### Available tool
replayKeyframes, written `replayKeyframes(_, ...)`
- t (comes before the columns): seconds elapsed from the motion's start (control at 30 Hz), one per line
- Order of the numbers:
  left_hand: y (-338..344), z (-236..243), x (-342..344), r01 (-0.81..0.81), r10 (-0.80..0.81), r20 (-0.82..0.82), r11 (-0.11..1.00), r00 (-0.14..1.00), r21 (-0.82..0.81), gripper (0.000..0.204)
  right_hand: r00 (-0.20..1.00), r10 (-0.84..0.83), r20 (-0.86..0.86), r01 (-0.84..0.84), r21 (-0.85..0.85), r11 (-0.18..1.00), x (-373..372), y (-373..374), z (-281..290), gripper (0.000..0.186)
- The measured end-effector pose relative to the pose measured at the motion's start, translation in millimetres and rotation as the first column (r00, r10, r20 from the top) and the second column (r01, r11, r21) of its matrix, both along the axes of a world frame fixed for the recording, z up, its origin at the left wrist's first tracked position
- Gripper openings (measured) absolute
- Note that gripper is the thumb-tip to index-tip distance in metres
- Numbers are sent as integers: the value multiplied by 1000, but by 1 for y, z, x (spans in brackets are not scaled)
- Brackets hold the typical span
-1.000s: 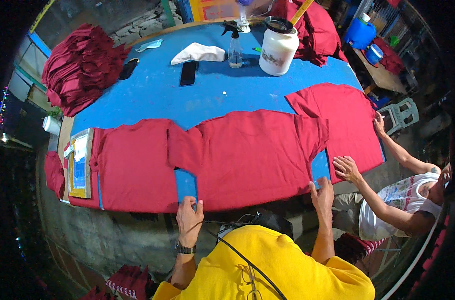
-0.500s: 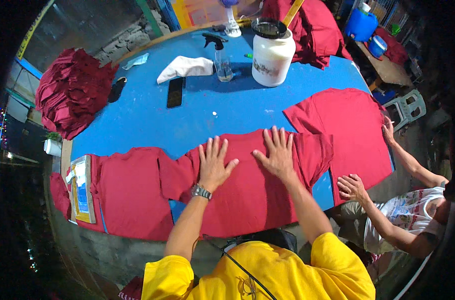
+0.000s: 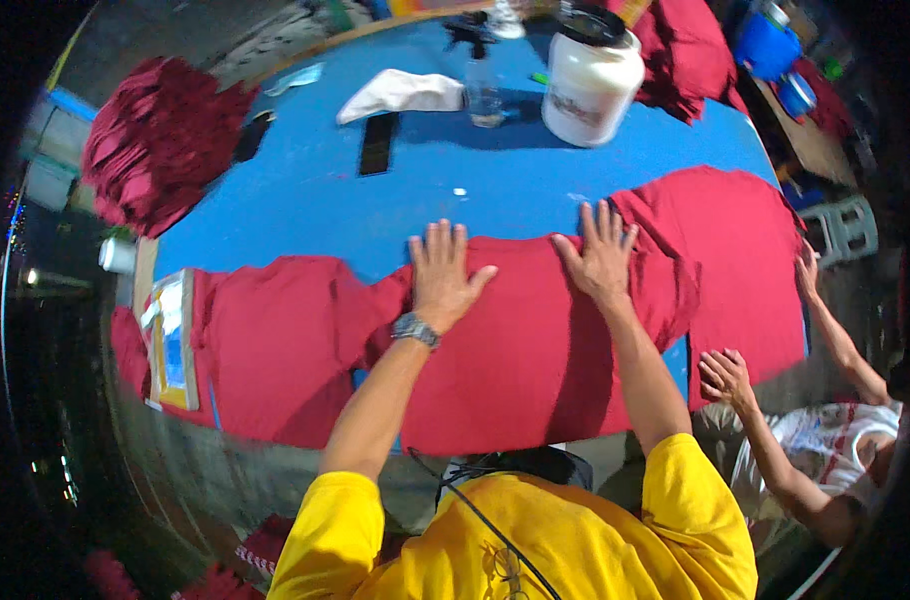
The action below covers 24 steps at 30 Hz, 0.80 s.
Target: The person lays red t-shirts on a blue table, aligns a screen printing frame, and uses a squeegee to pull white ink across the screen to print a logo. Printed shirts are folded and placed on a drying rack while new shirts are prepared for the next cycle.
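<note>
A dark red T-shirt (image 3: 505, 340) lies spread flat at the near side of the blue table, directly before me. My left hand (image 3: 443, 280), with a watch on its wrist, rests palm down near the shirt's upper left, fingers spread. My right hand (image 3: 600, 260) lies flat by its upper right, fingers also apart. Another red shirt (image 3: 275, 350) is laid out on the left, its sleeve side meeting mine. To the right lies a third red shirt (image 3: 735, 270); a co-worker's hands (image 3: 727, 378) are at its near and right edges.
On the blue table (image 3: 305, 190) stand a white tub (image 3: 593, 90) and a spray bottle (image 3: 483, 95). Near them are a white cloth (image 3: 403, 93) and a black phone (image 3: 377, 145). A wooden-framed screen (image 3: 175, 340) lies far left, below a heap of red cloth (image 3: 165, 140).
My view has shifted, so the table sits higher in it. Both hands stay flat on the shirt, close to its upper edge. The co-worker's hands remain at the right shirt.
</note>
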State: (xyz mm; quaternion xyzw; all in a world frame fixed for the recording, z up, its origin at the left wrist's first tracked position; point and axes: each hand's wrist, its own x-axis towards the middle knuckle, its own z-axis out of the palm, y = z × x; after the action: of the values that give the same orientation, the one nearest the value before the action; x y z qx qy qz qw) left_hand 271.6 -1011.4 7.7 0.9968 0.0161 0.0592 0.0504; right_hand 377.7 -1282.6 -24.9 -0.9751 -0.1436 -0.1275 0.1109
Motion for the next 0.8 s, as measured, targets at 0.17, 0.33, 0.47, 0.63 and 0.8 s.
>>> replayKeyframes(0.17,-25,31,-66,211,-188,166,968,968,-135,80,995,-1,98,5,-43,999,-28,16,9,69)
replayKeyframes(0.33,27,45,-205,238,-122,293,884,948,-403,59,969,242,55,-247,281,927,-164,60,13,64)
replayKeyframes(0.47,114,55,-348,-85,283,297,838,912,-539,37,965,228,-134,-153,418,896,-273,113,32,64)
replayKeyframes(0.63,186,41,-523,-430,664,168,634,728,-643,35,881,473,18,-422,485,766,-329,230,47,62)
replayKeyframes(0.8,223,18,-647,-598,816,125,508,564,-620,34,792,609,-38,-569,317,759,-325,405,28,82)
